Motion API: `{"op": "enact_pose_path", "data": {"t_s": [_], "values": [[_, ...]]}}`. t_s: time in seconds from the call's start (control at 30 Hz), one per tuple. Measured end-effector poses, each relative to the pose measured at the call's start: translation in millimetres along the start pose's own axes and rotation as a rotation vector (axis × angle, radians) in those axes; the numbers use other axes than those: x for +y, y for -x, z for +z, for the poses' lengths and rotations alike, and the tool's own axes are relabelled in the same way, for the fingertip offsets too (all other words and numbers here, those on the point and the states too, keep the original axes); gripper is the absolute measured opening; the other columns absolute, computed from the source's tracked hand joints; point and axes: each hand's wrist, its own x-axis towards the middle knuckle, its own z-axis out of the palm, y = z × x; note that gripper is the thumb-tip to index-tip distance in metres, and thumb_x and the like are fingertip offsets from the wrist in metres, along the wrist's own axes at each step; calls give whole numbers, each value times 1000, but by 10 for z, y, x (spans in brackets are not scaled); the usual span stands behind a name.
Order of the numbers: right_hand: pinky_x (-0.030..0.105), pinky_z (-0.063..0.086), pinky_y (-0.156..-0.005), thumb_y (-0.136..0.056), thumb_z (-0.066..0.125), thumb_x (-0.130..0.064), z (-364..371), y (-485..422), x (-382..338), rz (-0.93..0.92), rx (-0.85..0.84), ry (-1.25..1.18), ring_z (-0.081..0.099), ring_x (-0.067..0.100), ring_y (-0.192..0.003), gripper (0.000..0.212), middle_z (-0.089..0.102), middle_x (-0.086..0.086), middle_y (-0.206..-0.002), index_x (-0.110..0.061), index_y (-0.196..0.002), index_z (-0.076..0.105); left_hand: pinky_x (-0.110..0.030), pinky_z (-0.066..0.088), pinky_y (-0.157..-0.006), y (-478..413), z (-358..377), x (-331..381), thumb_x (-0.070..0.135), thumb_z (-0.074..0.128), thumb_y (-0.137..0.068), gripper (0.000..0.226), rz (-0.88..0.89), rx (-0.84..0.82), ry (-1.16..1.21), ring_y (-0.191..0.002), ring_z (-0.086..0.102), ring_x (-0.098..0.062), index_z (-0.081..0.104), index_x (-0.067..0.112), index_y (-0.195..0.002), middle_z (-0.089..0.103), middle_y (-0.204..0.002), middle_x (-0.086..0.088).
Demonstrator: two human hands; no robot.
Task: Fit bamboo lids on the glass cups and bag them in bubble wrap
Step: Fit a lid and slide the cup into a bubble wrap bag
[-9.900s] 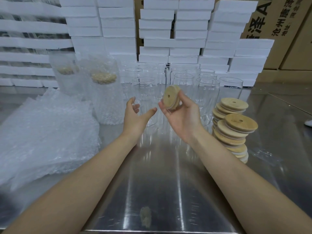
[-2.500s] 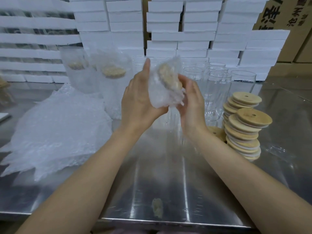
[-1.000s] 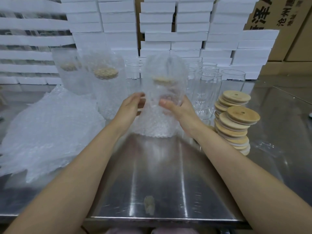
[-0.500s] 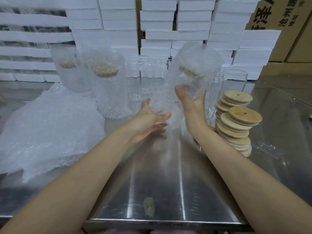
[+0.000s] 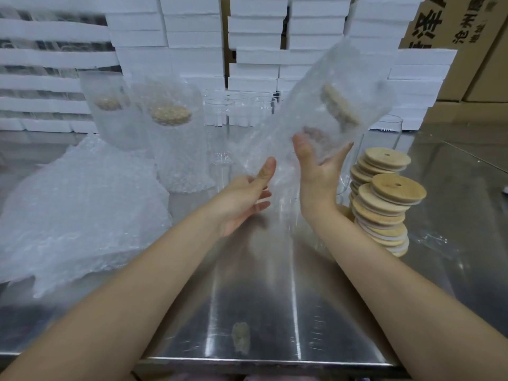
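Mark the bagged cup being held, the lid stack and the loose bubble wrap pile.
bagged cup (image 5: 308,116): head view, on the wrap over the cup's middle.
lid stack (image 5: 393,191): head view, on the top face of the nearer stack's top lid.
bubble wrap pile (image 5: 77,210): head view, on the middle of the heap.

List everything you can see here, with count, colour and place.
Held bagged cup: one, clear wrap, tan lid, tilted mid-air.
Standing bagged cups: two, clear, tan lids, back left.
Bubble wrap bags: a pile, clear white, left.
Bare glass cups: several, clear, back centre.
Bamboo lids: many, tan, stacked right.
Foam boxes: many, white, stacked behind.
Cartons: brown, back right.
Table: one, steel.
Left hand: fingers relaxed, by the bag's lower end.
Right hand: grips the held bagged cup.
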Motion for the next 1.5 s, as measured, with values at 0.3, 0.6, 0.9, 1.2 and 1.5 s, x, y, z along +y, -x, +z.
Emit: {"op": "enact_pose_path", "data": {"t_s": [0.3, 0.6, 0.9, 1.2, 1.5], "values": [[44, 43, -108, -83, 58, -60, -36, -97, 60, 311, -310, -52, 57, 17, -123, 76, 55, 0, -137, -21, -144, 35, -33, 37, -110, -65, -51, 7, 47, 55, -88, 66, 223, -146, 408, -129, 52, -21, 47, 6, -139, 56, -137, -12], [32, 58, -84, -91, 67, -28, 42, 39, 120, 379, -568, 376, 65, 15, -85, 26, 58, 3, -96, -9, -103, 55, -44, 33, -114, -108, -213, 40, 52, 59, -80, 66, 208, -58, 543, -123, 56, -31, 58, 5, -126, 61, -128, -18], [28, 57, -67, -96, 44, 2, 109, 96, 78, 487, -486, 200, 59, 26, -76, 15, 54, 19, -109, -10, -103, 48, -39, 39, -107, -99, -164, 15, 67, 40, -89, 70, 145, -75, 391, -123, 57, -24, 57, 13, -130, 62, -130, -9], [32, 57, -86, -89, 50, 17, 26, 78, 55, 636, -638, -95, 65, 24, -89, 52, 61, 14, -99, -31, -107, 49, -39, 39, -110, -110, -150, 11, 70, 34, -90, 70, 106, -106, 523, -120, 59, -24, 62, 15, -123, 65, -126, -8], [23, 50, -77, -78, 71, -1, -69, -44, -134, 324, -849, 446, 56, 17, -86, 74, 51, 9, -110, -34, -133, 34, -45, 48, -94, -161, -90, 14, 76, 30, -86, 75, 162, -133, 644, -114, 60, -30, 73, 19, -110, 67, -121, -7]]}}
